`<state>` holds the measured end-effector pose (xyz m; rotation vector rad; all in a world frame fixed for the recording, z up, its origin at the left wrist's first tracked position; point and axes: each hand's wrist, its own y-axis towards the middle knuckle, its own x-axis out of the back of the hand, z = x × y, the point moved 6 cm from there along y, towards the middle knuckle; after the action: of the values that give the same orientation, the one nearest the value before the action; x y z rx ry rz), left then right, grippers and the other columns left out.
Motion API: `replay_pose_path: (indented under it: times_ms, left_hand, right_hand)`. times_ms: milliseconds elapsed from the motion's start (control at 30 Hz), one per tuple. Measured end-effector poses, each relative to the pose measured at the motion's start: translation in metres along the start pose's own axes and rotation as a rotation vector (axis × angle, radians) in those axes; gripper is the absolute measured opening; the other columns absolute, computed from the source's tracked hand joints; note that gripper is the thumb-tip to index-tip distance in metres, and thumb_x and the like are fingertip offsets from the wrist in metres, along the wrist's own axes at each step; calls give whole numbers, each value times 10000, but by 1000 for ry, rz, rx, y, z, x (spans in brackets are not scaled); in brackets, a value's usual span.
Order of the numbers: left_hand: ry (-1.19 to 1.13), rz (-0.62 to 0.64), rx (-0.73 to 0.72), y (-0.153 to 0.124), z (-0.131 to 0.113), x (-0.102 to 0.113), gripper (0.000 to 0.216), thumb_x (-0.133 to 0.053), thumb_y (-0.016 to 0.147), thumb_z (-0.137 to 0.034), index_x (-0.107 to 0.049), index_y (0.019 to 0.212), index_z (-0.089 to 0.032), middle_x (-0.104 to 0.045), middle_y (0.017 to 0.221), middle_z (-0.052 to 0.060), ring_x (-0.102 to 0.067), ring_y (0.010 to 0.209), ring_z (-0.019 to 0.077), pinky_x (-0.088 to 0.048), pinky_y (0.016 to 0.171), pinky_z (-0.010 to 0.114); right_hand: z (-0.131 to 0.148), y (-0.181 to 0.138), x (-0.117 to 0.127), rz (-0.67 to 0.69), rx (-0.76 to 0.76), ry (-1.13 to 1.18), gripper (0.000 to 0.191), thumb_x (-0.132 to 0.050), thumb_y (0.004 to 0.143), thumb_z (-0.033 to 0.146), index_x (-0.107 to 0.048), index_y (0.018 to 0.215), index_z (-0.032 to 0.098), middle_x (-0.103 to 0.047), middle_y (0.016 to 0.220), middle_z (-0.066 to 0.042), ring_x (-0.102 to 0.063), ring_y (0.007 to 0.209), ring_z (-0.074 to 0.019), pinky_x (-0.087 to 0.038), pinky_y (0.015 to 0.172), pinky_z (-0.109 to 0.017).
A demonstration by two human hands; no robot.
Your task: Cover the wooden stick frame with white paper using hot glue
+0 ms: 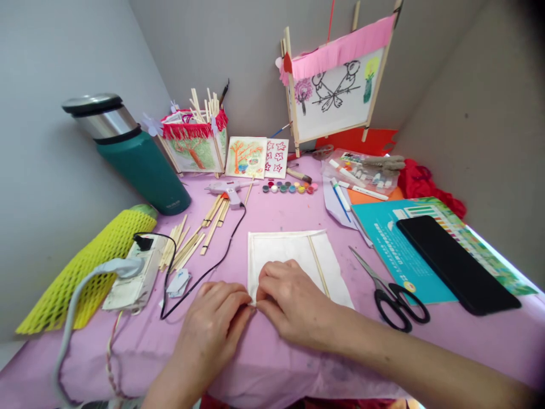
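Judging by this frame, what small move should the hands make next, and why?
Probably press the white sheet firmly at its near-left corner: the left hand and right hand meet there, pinching its edge, while the stick towards its right side lies untouched.

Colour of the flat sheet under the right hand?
White: flat, thin, four-sided sheet, best seen in the head view.

From my end I count one bottle (pixel 138 162) at ten o'clock, two cards (pixel 246 157) near twelve, one glue gun (pixel 230 191), one white sheet (pixel 292 249), one phone (pixel 457 266).
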<state>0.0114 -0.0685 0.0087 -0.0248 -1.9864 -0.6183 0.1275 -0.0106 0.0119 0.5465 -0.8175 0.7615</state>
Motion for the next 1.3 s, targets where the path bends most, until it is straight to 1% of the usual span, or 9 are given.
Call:
replay_pose_path:
  times_ms: [300,433,567,667,733,833,933,1067,1300]
  left_hand:
    - [-32,81,212,6,8,-2,77,-533,854,-189,-603,841,-219,-670,871,21,-613,823,191,-436,764,355]
    - [-22,190,384,12,12,-5,64,-541,788,-181,-587,781,-224,-634,719,-13,-584,666,177,-419,649,325]
    - [-13,211,467,16,11,-5,73,-528,762,-178,-579,793,-221,-616,675,-17,-567,620,176,-386,576,298]
    - [3,215,462,18,8,-5,64,-512,777,-184,-565,783,-220,-613,679,-9,-577,651,188,-375,572,299]
    - [9,221,455,18,6,-6,58,-507,796,-198,-558,778,-220,-608,682,-4,-582,676,197,-376,578,304]
    - [39,224,428,15,5,-8,63,-496,824,-206,-552,798,-218,-609,730,9,-583,713,208,-401,613,326]
    - [118,149,321,13,-2,-7,72,-483,844,-184,-550,862,-204,-608,840,42,-576,797,229,-440,714,384]
    - [145,3,109,11,-20,-7,229,-424,853,-80,-550,1016,-180,-574,1007,91,-555,952,235,-460,812,394]
    - [4,115,104,15,-25,-22,188,-483,870,-143,-552,1034,-202,-551,1031,73,-576,891,199,-501,739,341]
  right_hand:
    - [5,4,0,40,-124,-73,90,-522,826,158,-550,910,138,-609,873,-62,-536,782,-189,-346,762,-354]
    - [4,14,3,120,-188,-84,145,-563,777,132,-556,922,134,-617,914,-84,-552,796,-205,-361,744,-359]
    - [-14,14,21,40,-242,173,66,-519,836,122,-567,849,165,-619,830,-24,-541,727,-146,-378,676,-279]
    - [-25,-5,39,-68,-191,302,54,-539,861,143,-581,846,174,-607,857,-5,-541,759,-125,-398,700,-252]
    - [-26,-24,44,-74,-134,223,30,-616,841,169,-595,864,172,-600,901,-18,-539,822,-142,-405,757,-275]
    - [-23,-53,43,-61,-73,40,181,-713,795,241,-597,918,176,-596,973,-50,-511,915,-191,-395,817,-334]
    - [-21,-70,39,-119,-40,-102,207,-709,804,259,-585,945,171,-586,1029,-75,-480,933,-218,-371,829,-375]
    - [-22,-75,36,-165,-27,-170,99,-643,851,215,-581,909,164,-589,995,-73,-475,897,-216,-349,811,-379]
    - [-25,-73,36,-163,-26,-182,78,-580,892,206,-571,829,160,-595,921,-65,-477,840,-198,-347,774,-359]
